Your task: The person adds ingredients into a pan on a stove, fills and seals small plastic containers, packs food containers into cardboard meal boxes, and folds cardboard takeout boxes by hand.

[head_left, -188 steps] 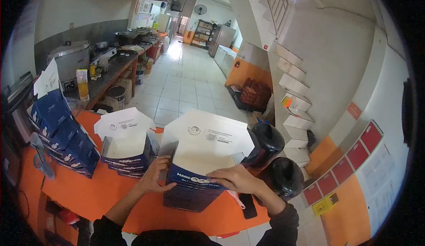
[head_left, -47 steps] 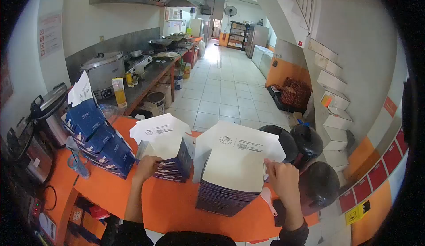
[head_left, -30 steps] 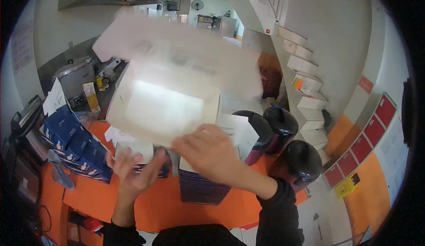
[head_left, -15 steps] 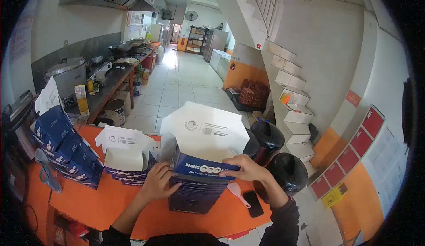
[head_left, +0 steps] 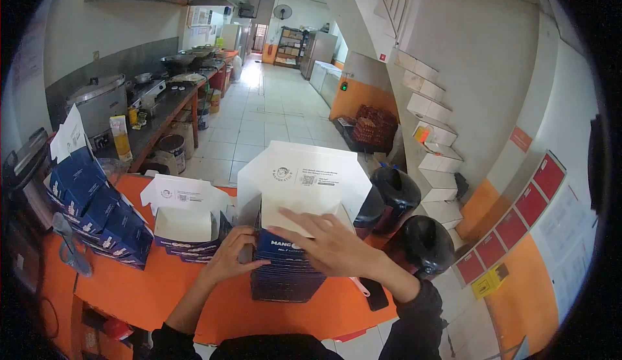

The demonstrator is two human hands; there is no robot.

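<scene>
A folded dark blue box (head_left: 311,166) with its white lid raised stands on top of a stack of flat blue boxes (head_left: 288,285). My left hand (head_left: 230,254) grips the box's front left corner, thumb along the front and fingers at the side. Across the box's front panel lies my right hand (head_left: 330,243), fingers spread, over part of the printed lettering. To the left is a shorter stack of open boxes (head_left: 184,227). A taller leaning stack of blue boxes (head_left: 97,204) rises at the far left.
Dark round containers (head_left: 421,247) stand right of the orange table (head_left: 259,321). A phone (head_left: 376,295) and a pink-white utensil (head_left: 360,286) lie near my right wrist. A clear blue-rimmed cup (head_left: 74,256) is at the left. Beyond is a counter (head_left: 162,117) with pots.
The box's lid has tipped further upright, showing its white inside. My right hand has moved left from the front right corner onto the front panel, while my left hand stays at the left corner.
</scene>
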